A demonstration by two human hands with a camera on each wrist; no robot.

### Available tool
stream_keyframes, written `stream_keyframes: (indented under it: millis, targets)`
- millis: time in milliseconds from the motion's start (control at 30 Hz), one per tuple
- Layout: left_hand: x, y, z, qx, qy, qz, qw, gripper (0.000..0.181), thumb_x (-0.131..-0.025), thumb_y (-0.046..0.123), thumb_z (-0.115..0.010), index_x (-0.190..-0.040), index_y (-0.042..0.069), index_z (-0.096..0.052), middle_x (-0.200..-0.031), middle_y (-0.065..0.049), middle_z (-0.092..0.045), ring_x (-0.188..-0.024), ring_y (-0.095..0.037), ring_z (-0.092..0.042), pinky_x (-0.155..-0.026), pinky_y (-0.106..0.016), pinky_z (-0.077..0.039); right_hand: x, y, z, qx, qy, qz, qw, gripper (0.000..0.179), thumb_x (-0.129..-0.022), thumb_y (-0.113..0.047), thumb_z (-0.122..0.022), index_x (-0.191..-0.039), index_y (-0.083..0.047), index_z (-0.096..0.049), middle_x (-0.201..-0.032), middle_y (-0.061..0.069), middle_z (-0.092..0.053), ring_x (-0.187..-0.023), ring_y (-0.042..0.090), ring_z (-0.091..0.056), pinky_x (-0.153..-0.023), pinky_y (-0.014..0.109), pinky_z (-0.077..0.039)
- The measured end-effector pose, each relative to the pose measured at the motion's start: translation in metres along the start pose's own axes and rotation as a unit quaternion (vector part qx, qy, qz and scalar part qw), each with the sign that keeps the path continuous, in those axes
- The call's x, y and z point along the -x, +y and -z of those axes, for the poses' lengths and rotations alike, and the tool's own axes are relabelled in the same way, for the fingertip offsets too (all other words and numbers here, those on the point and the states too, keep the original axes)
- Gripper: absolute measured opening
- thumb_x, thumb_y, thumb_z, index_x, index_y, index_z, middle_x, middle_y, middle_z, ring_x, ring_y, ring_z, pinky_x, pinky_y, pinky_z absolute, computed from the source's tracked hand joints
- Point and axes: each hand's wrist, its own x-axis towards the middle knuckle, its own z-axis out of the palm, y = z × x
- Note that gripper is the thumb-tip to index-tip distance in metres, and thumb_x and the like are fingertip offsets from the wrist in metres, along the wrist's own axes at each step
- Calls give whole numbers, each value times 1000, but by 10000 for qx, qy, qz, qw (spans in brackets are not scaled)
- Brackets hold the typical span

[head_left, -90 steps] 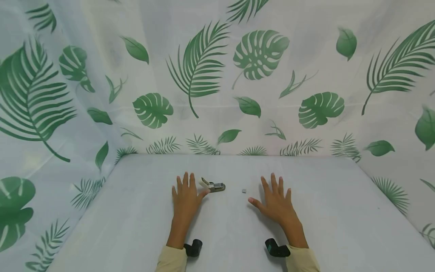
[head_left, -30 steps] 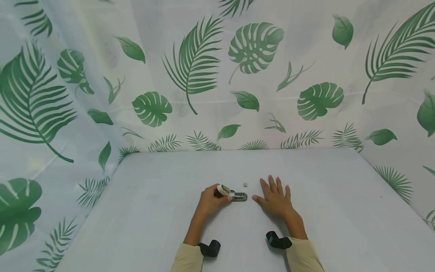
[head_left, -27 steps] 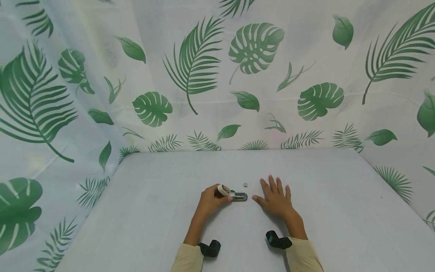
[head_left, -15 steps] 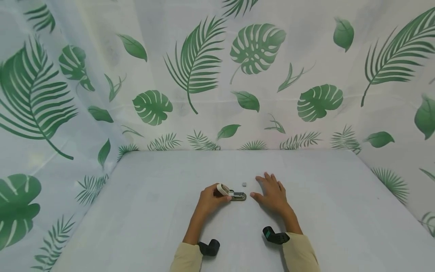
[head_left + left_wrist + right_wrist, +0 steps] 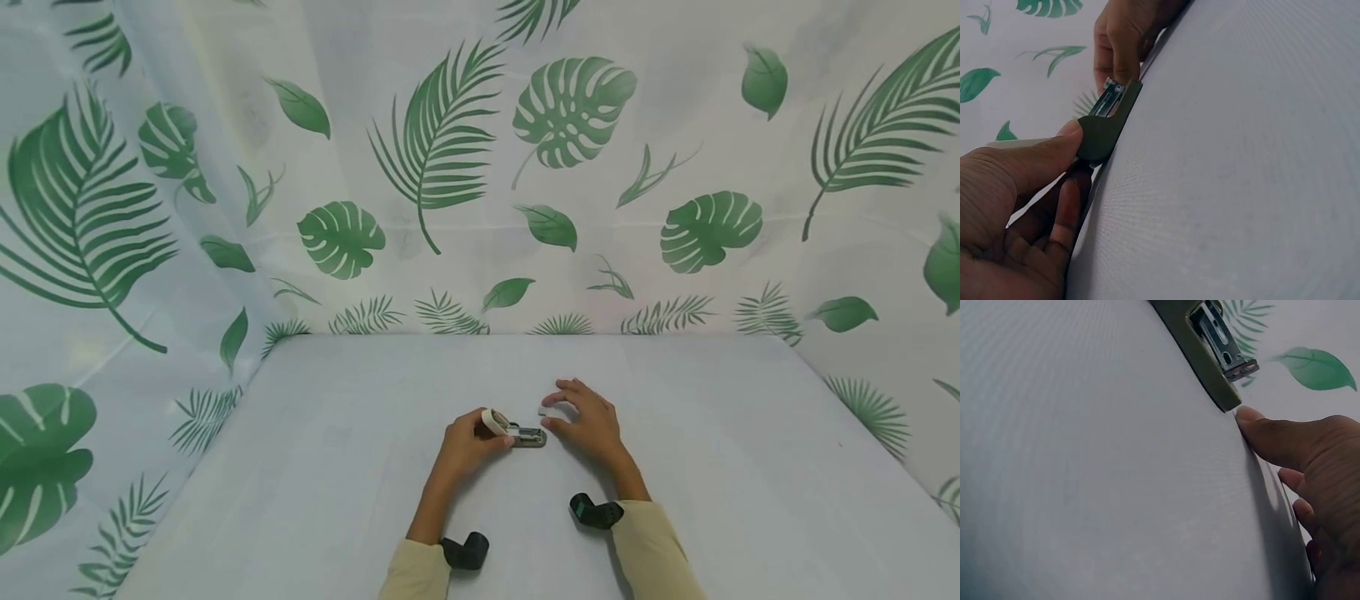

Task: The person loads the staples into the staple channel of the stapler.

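My left hand grips the hinge end of a small stapler, thumb on its side. Its cream top cover is tipped back, baring the metal staple channel. The dark green base lies along the table. Just beyond the stapler's front end is a tiny grey block, which looks like a short strip of staples. My right hand reaches over it with curved fingers, thumb and index fingertips on either side with a gap between them. In the right wrist view the block is hidden.
A white-covered table lies under both hands. Behind it hangs a white curtain with green leaf prints, which also closes in the sides. Black wrist cameras sit at both cuffs.
My left hand has taken hold of the stapler and brought it to the right and nearer. My right hand, earlier flat with spread fingers, has moved left and curved its fingers around the grey block.
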Motion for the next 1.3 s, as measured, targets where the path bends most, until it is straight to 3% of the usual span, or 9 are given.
stream_keyframes:
  millis: [233, 433, 833, 1100, 1300]
  targets:
    - [0, -3, -1, -13, 35, 3, 10000, 27, -72, 29, -75, -94, 16, -64, -84, 6, -64, -73, -6, -54, -66, -24, -44, -2, -3, -3, 2, 241, 19, 9997, 19, -74, -35, -72, -88, -23, -67, -126, 8, -52, -125, 31, -36, -93, 60, -20]
    - [4, -6, -3, -61, -17, 26, 10000, 28, -72, 29, -75, -94, 16, -65, -84, 6, -64, -74, -6, -54, -67, -24, -44, 1, -6, -7, 109, 113, -271, 9995, 17, -74, -32, -73, -87, -23, -67, -127, 10, -51, -123, 33, -37, -92, 61, -19]
    - [2, 2, -1, -42, 54, 112, 9999, 25, -73, 26, -75, -94, 17, -65, -85, 6, -63, -77, -8, -55, -70, -26, -44, -5, -5, -7, -28, 259, -343, 9991, 12, -78, -28, -70, -87, -21, -66, -124, 5, -53, -121, 29, -39, -93, 58, -18]
    - [1, 1, 0, -67, 70, 120, 9999, 25, -73, 26, -75, -94, 17, -64, -85, 7, -63, -76, -7, -54, -69, -26, -44, -4, -2, -5, -700, 526, -594, 9944, 18, -82, -34, -66, -92, -19, -65, -89, -3, -66, -94, 18, -58, -93, 46, -32]
    - [1, 0, 0, -39, 31, 160, 9999, 25, -73, 26, -75, -94, 18, -64, -84, 7, -63, -74, -7, -53, -68, -25, -43, -3, -5, -3, -869, 548, -568, 9931, 14, -80, -28, -68, -90, -18, -66, -83, -3, -65, -87, 17, -58, -87, 44, -37]
